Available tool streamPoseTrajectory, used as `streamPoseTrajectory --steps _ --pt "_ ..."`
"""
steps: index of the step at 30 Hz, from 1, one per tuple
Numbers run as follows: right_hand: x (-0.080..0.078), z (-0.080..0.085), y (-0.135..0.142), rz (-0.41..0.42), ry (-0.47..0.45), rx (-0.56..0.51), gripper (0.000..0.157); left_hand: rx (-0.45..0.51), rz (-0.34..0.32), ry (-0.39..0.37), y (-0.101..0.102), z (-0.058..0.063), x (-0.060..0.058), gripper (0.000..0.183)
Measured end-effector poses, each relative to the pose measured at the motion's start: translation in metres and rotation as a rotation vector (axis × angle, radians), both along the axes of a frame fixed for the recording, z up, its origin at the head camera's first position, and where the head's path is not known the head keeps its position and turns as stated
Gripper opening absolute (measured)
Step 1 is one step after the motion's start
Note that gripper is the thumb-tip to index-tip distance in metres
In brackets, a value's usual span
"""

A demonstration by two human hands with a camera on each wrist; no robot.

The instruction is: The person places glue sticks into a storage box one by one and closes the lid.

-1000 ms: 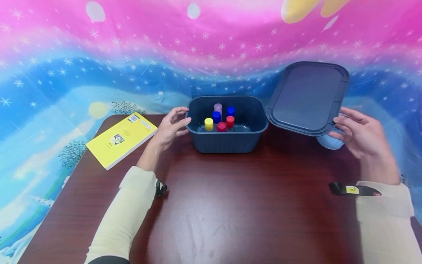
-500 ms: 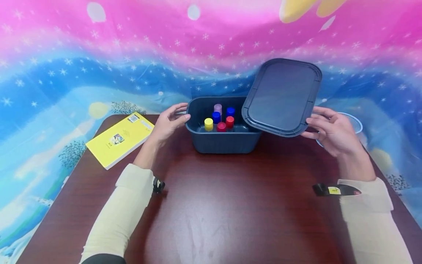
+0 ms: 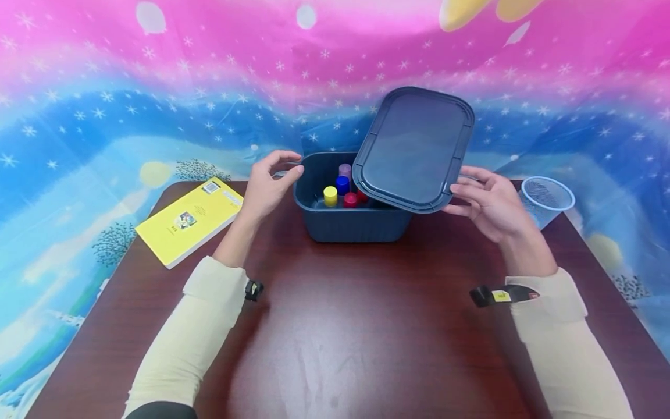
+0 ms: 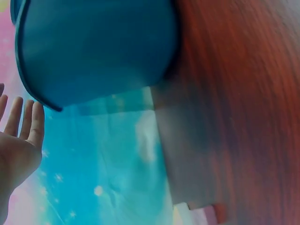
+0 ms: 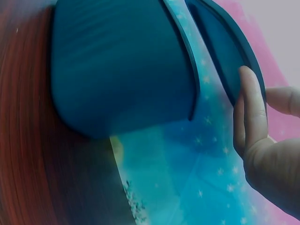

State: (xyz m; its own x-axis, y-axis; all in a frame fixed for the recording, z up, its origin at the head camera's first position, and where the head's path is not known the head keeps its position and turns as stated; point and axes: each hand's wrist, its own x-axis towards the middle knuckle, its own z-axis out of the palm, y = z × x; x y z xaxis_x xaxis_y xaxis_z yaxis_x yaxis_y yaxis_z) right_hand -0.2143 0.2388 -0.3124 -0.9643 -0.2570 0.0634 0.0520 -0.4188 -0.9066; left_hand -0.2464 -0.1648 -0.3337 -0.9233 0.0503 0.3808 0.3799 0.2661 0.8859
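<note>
A dark blue-grey plastic box (image 3: 357, 227) stands at the back of the table. Inside are several bottles with coloured caps, among them a yellow cap (image 3: 330, 196), a blue cap (image 3: 342, 185) and a red cap (image 3: 350, 200). My right hand (image 3: 489, 203) pinches the edge of the box's lid (image 3: 416, 148), which is tilted up over the box's right half and hides part of the inside. By the box's left end my left hand (image 3: 269, 183) is raised with its fingers extended near the rim; in the left wrist view they look apart from it.
A yellow book (image 3: 191, 222) lies at the table's left edge. Behind my right hand, a light blue mesh cup (image 3: 546, 198) stands at the back right corner. A patterned cloth (image 3: 335, 70) hangs behind the brown table (image 3: 366, 326).
My right hand has carried the lid leftward, from beside the box to over its right half. My left hand has risen slightly off the box's rim, and the mesh cup has come into view.
</note>
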Motion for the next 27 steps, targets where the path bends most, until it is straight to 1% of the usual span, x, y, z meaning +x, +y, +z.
streamPoseTrajectory --steps 2,4,5,7,9,11,12,14,17,21,24,27 --pt "-0.001 0.001 -0.007 0.008 -0.006 -0.019 0.043 -0.014 0.011 0.011 0.005 0.005 0.002 0.031" --pt "-0.001 0.001 -0.014 0.008 -0.005 -0.018 0.044 -0.003 0.014 0.017 0.009 0.009 0.003 0.028" --pt "-0.002 0.002 -0.018 0.006 -0.003 -0.013 0.045 0.019 0.009 0.015 0.012 0.011 0.004 0.026" --pt "-0.002 0.002 -0.024 0.013 -0.008 -0.028 0.047 0.102 -0.019 -0.008 0.017 0.014 0.005 0.023" --pt "-0.003 0.003 -0.03 0.011 -0.005 -0.026 0.048 0.221 -0.065 -0.064 0.023 0.018 0.007 0.023" --pt "-0.005 0.003 -0.035 -0.001 -0.004 -0.02 0.048 0.331 -0.105 -0.148 0.029 0.02 0.008 0.027" --pt "-0.005 0.004 -0.037 -0.001 -0.004 -0.022 0.049 0.371 -0.117 -0.195 0.032 0.022 0.008 0.028" --pt "-0.006 0.004 -0.04 -0.008 -0.003 -0.02 0.049 0.428 -0.137 -0.278 0.037 0.023 0.009 0.031" --pt "-0.007 0.004 -0.046 -0.019 -0.008 -0.009 0.05 0.465 -0.157 -0.354 0.042 0.023 0.008 0.033" --pt "-0.009 0.004 -0.054 -0.028 -0.013 0.023 0.053 0.547 -0.181 -0.393 0.043 0.023 0.009 0.033" --pt "-0.01 0.004 -0.059 -0.031 -0.013 0.042 0.054 0.608 -0.175 -0.409 0.043 0.023 0.01 0.034" --pt "-0.01 0.003 -0.06 -0.024 -0.012 0.03 0.049 0.64 -0.165 -0.417 0.044 0.023 0.01 0.035"
